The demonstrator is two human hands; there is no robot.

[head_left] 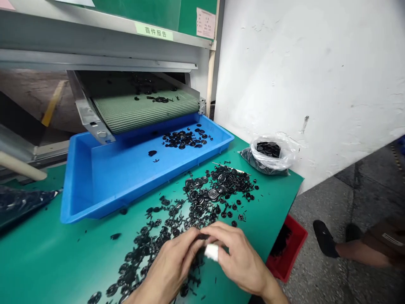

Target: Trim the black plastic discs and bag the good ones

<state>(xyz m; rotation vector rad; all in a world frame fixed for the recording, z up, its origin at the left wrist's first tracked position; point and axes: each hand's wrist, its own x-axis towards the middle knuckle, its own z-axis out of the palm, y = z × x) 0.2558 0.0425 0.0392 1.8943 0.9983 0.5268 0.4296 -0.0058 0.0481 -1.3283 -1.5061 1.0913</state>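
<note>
My left hand (174,259) and my right hand (238,257) meet over the green tabletop (41,261), fingertips close together. Both have bent fingers drawn into a pinch; whatever sits between them is hidden, apart from a dark bit near the fingertips that I cannot make out. A white wrap (211,252) covers a digit of my right hand. Just beyond my fingers spreads a heap of small black plastic parts (218,185), some round discs and some thin branched pieces. More loose black parts (133,261) lie left of and beneath my left hand.
A blue tray (107,181) holds more black parts beneath a green conveyor belt (142,109). A clear plastic bag (284,154) of black pieces stands by the white wall (310,76). Below the table's right edge is a red bin (295,249); another person's leg (363,253) is farther right.
</note>
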